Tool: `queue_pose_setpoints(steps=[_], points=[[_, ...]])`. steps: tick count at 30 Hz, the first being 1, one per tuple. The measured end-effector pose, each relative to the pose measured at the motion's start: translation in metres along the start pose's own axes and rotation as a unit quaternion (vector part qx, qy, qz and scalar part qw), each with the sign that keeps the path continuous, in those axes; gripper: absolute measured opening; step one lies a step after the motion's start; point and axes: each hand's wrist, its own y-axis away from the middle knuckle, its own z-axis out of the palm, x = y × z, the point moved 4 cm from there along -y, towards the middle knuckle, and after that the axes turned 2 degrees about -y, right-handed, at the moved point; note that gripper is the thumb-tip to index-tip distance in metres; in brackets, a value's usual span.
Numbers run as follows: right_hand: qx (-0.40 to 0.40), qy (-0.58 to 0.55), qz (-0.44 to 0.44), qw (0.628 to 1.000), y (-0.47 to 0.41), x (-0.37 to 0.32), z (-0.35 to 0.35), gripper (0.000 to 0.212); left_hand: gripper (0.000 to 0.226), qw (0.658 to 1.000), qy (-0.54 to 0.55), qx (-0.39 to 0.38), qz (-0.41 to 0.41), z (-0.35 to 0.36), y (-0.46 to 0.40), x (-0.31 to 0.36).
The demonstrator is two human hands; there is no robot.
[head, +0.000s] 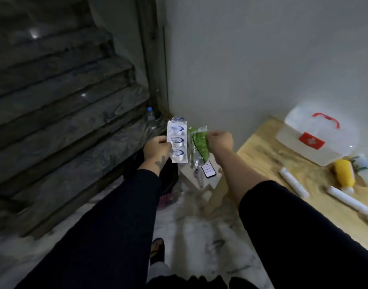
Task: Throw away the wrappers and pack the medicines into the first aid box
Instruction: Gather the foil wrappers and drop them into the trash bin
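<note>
Left hand (157, 148) pinches a white blister strip (177, 141); right hand (219, 141) grips a green wrapper (198, 146), mid-frame, seemingly sorting them for disposal.

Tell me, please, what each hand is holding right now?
Left hand: closed on the white blister strip.
Right hand: closed on the green wrapper.
</note>
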Motion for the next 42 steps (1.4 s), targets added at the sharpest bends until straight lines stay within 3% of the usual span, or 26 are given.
queue_pose_setpoints(steps=[4,13,21,26,30,34,40,42], points=[[-0.057,0.006,-0.004,0.998,-0.009,-0.012,0.081,0.027,0.05,0.995,0.097,0.022,-0.029,-0.052,-0.036,-0.04],[-0.13,-0.028,0.053,0.99,-0.039,-0.007,0.228,0.034,0.042,0.996,0.059,0.053,-0.044,-0.114,-0.135,-0.109],[-0.139,-0.063,0.095,0.984,-0.083,0.053,0.29,0.038,0.041,0.996,0.031,0.05,-0.067,-0.087,-0.192,-0.184],[-0.195,-0.008,0.181,0.964,-0.124,0.132,0.316,0.047,0.058,0.964,0.119,-0.065,-0.228,-0.046,-0.212,-0.267],[-0.196,0.048,0.212,0.956,-0.137,0.189,0.327,0.046,0.063,0.96,0.073,-0.057,-0.266,-0.036,-0.215,-0.312],[-0.231,0.083,0.196,0.949,-0.142,0.198,0.339,0.047,0.056,0.926,0.209,-0.062,-0.308,-0.026,-0.216,-0.315],[-0.253,0.119,0.146,0.949,-0.143,0.158,0.327,0.048,0.048,0.963,0.086,-0.091,-0.238,-0.029,-0.219,-0.266],[-0.262,0.166,0.105,0.945,-0.14,0.137,0.313,0.049,0.046,0.972,-0.002,-0.132,-0.192,-0.031,-0.221,-0.244]])
